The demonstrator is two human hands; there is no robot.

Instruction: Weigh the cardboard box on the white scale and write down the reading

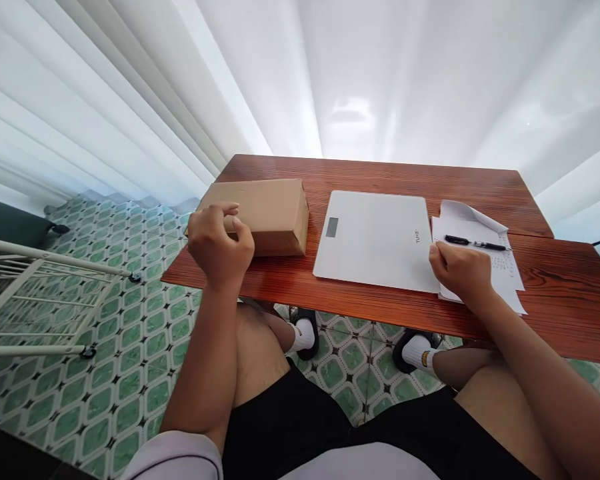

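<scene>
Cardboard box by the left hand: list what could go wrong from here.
1. The cardboard box sits at the table's left edge, one corner past it; a nudge from the left hand might tip it to the floor.
2. The pen lies loose on the papers by the right hand and could roll.

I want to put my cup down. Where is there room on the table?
Bare wood runs along the table behind the white scale, and right of the papers. It is crowded around the cardboard box, scale and papers.
</scene>
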